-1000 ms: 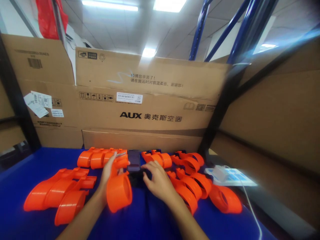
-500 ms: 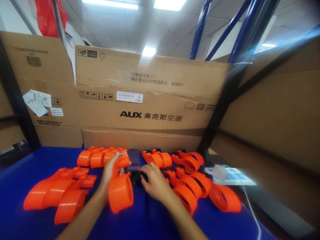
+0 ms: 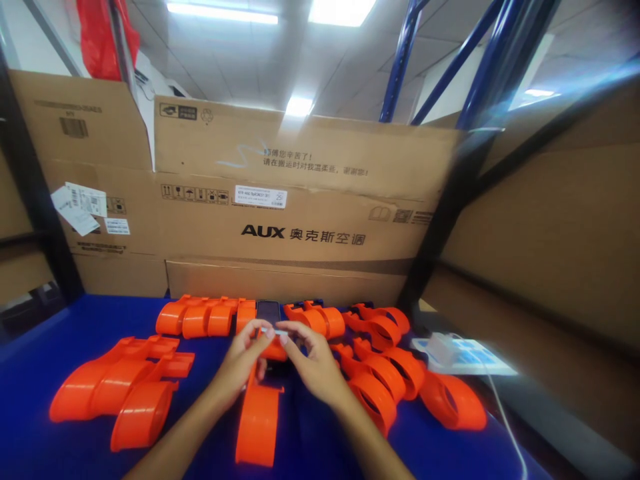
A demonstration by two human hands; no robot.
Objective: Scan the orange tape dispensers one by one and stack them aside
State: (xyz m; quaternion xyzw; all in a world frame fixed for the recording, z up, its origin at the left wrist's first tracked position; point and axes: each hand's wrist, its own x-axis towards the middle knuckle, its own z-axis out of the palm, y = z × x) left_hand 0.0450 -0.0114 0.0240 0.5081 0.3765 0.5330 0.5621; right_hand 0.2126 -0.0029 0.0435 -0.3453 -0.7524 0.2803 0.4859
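Looks like the fiddly two-handed bit, left hand (image 3: 245,360) and right hand (image 3: 316,363) both pinching the orange plastic piece (image 3: 259,427) by a pale strip (image 3: 275,332), so steady pressure next imo.

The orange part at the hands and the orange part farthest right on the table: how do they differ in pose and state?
The held part is gripped at its upper end by the left hand; the far-right part lies untouched on the blue table. The held part turns its band's outer wall to the camera, while the far-right part shows its opening. Both are bright orange with a broad, rounded band.
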